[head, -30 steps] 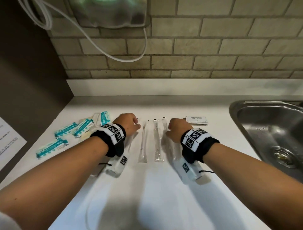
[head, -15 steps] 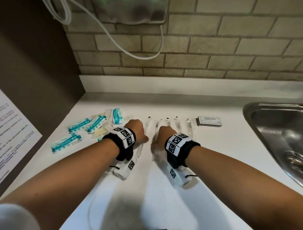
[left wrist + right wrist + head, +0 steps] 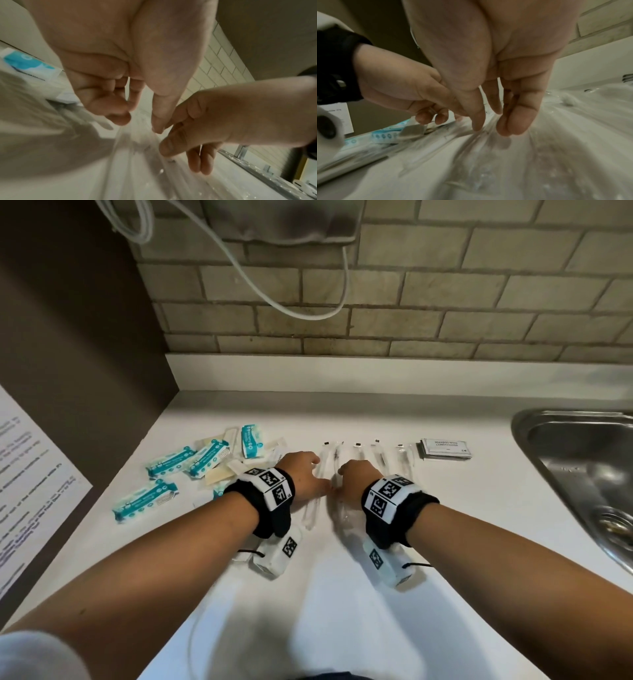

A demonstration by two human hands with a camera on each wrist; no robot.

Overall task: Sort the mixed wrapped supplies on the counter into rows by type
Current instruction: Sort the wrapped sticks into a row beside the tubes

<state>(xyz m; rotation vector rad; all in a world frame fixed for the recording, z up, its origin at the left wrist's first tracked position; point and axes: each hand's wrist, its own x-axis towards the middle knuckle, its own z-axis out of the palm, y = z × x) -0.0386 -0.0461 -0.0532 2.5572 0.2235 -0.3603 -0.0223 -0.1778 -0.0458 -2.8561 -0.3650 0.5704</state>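
Several long sticks in clear wrappers (image 3: 380, 460) lie side by side on the white counter (image 3: 342, 594). My left hand (image 3: 317, 474) sits over the leftmost one (image 3: 310, 508), fingers curled and thumb tip on the plastic (image 3: 140, 121). Right beside it, my right hand (image 3: 339, 474) pinches the neighbouring clear wrapper (image 3: 346, 511) between thumb and fingertips (image 3: 489, 125); the plastic creases towards them. The two hands nearly touch. Teal-and-white packets (image 3: 202, 460) lie scattered on the left, mixed with small beige packets (image 3: 219, 474). A stack of shampoo sachets (image 3: 445, 450) lies at the row's right end.
A steel sink (image 3: 565, 467) is sunk into the counter on the right. A printed sheet (image 3: 30, 491) hangs on the dark panel to the left. A white cord (image 3: 308, 313) loops down the tiled wall behind.
My right hand has slid left from the right side of the clear-wrapper row until it meets my left hand. The left hand has stayed on the leftmost wrapper. The head view has shifted.
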